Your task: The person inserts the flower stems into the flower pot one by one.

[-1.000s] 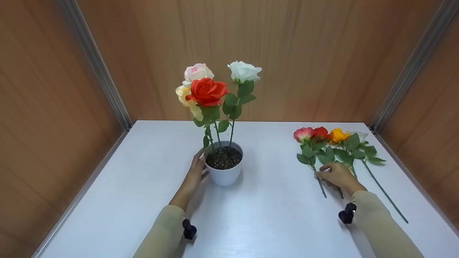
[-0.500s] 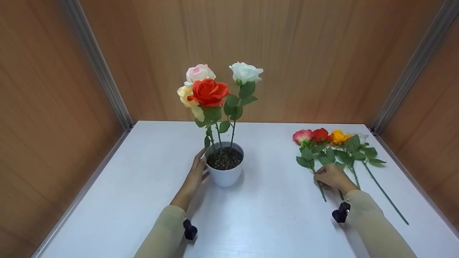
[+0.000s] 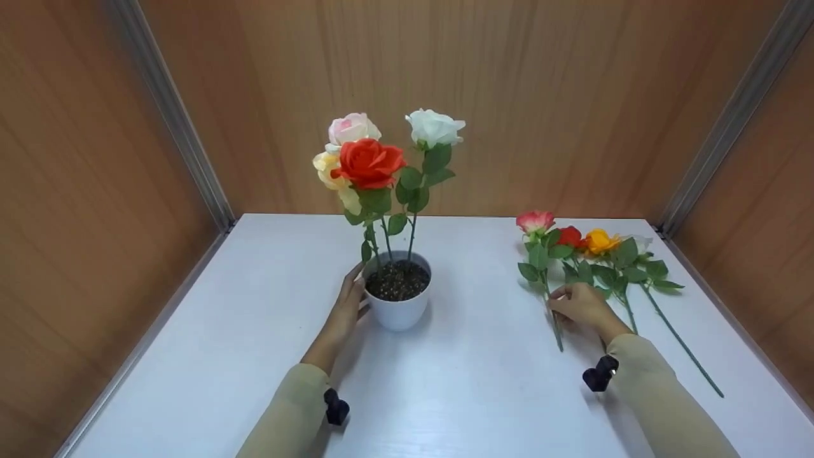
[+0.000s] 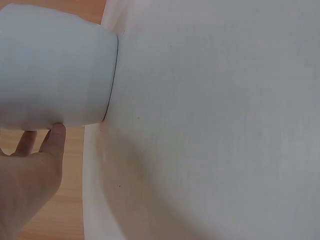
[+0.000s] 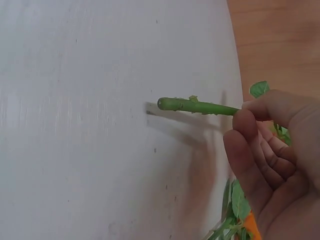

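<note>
My right hand (image 3: 585,308) pinches the green stem of a pink rose (image 3: 535,221) between thumb and index finger. In the right wrist view the stem's cut end (image 5: 170,104) sticks out past the fingertips, above its shadow on the table. My left hand (image 3: 343,308) rests against the left side of a white flowerpot (image 3: 399,315), its fingers fairly straight; the left wrist view shows fingertips touching the pot wall (image 4: 55,75). Dark soil (image 3: 397,281) fills the pot. A red rose (image 3: 369,163), a white rose (image 3: 435,127), a pale pink rose (image 3: 353,129) and a yellow rose (image 3: 327,170) stand in it.
Right of the held stem lie a red rose (image 3: 570,236), an orange-yellow rose (image 3: 600,242) and a white rose (image 3: 639,243), their leaves overlapping. Wooden panels (image 3: 509,95) enclose the white table (image 3: 470,394) at the back and both sides.
My right hand has closed on the pink rose's stem and shifted slightly left; the bloom has risen and come apart from the red one beside it. The left hand stays at the pot.
</note>
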Available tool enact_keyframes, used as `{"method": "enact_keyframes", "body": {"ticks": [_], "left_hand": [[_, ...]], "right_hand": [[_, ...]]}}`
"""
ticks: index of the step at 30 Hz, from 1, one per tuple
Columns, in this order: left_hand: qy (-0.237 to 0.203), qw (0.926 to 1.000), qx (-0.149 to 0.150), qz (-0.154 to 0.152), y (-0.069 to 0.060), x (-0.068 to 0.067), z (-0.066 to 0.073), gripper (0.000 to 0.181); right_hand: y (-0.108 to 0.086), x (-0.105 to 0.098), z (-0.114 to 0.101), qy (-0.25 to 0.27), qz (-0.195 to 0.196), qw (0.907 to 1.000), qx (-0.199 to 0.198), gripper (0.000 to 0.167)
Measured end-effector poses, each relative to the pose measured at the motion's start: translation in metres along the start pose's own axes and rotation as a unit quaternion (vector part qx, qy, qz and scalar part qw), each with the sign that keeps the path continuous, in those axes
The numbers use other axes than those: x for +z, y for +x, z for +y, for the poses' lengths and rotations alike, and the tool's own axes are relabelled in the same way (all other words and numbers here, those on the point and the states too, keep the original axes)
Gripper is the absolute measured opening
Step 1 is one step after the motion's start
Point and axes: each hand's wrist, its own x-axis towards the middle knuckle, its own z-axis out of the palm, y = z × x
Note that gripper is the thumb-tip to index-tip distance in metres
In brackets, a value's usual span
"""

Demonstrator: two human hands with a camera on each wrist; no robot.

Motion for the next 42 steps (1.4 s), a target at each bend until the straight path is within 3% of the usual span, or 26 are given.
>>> {"method": "enact_keyframes", "body": {"ticks": [19, 25, 31, 35, 38, 42], "left_hand": [[0.000, 1.0000, 0.007, -0.004, 0.000, -0.002, -0.001, 0.058], [0.005, 1.0000, 0.004, -0.004, 0.000, -0.002, -0.001, 0.059], [0.006, 0.9999, -0.007, -0.008, 0.000, -0.003, -0.001, 0.060], [-0.003, 0.9998, -0.013, -0.014, -0.001, -0.004, 0.002, 0.059], [-0.004, 0.9997, -0.012, -0.018, -0.009, -0.003, 0.013, 0.057], [0.004, 0.9998, -0.007, -0.020, -0.009, -0.003, 0.012, 0.057]], "right_hand": [[0.004, 0.028, -0.060, 0.052, -0.041, 0.9955, -0.067, 0.028], [0.003, 0.039, -0.082, 0.054, -0.031, 0.9931, -0.099, 0.032], [0.001, 0.046, -0.104, 0.085, -0.020, 0.9905, -0.106, 0.029], [-0.002, 0.052, -0.115, 0.082, -0.002, 0.9884, -0.128, 0.027], [-0.003, 0.055, -0.121, 0.071, 0.016, 0.9865, -0.146, 0.026], [-0.005, 0.059, -0.128, 0.056, 0.048, 0.9797, -0.187, 0.020]]}}
